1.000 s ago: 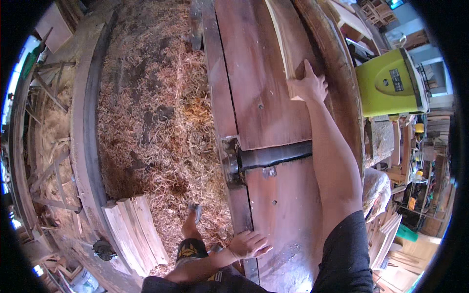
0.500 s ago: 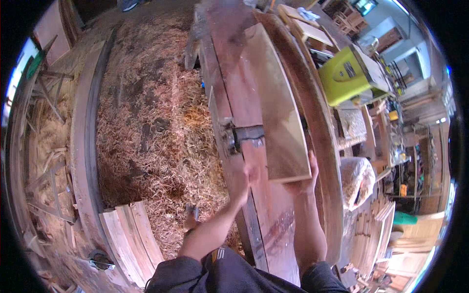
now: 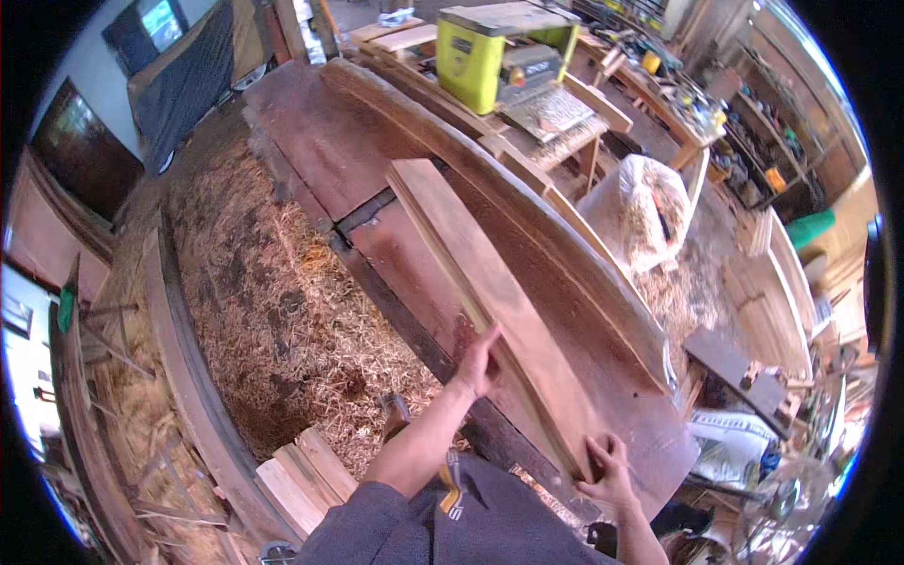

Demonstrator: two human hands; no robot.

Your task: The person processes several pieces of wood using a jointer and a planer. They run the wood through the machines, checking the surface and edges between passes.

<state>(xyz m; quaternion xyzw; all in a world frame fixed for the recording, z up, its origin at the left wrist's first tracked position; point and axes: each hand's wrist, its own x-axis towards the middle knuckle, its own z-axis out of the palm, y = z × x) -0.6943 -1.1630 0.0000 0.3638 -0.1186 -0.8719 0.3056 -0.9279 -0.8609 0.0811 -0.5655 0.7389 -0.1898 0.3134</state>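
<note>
- Change since half a second ago: the board point(image 3: 490, 292) has swung from lying flat-faced and broad in my view to running long and narrow away from me; my hands have shifted to its near end, and the yellow-green machine point(image 3: 490, 52) now sits at the top of view, not at the right.
- Board: long pale plank, held at a slant over the dark reddish bench point(image 3: 330, 160), its far end reaching toward the raised edge beam point(image 3: 527, 217).
- My left hand point(image 3: 478, 363): closed on the board's left edge near the near end, fingers wrapped over it.
- My right hand point(image 3: 607, 466): gripping the board's nearest corner, fingers curled around the end.
- Progress, as I judge it: the board is lifted and under control in both hands; it is not yet set down or fed anywhere, so placing remains.
- Bench: wide, worn, with a dark metal strap point(image 3: 363, 212) across it.
- Left of bench: a deep bed of wood shavings point(image 3: 273, 311).
- By my left elbow: a short stack of pale planks point(image 3: 301, 476).
- Right, beyond the beam: a clear bag of shavings point(image 3: 640, 212), more stacked boards point(image 3: 772, 301), cluttered shelves point(image 3: 753, 141).
</note>
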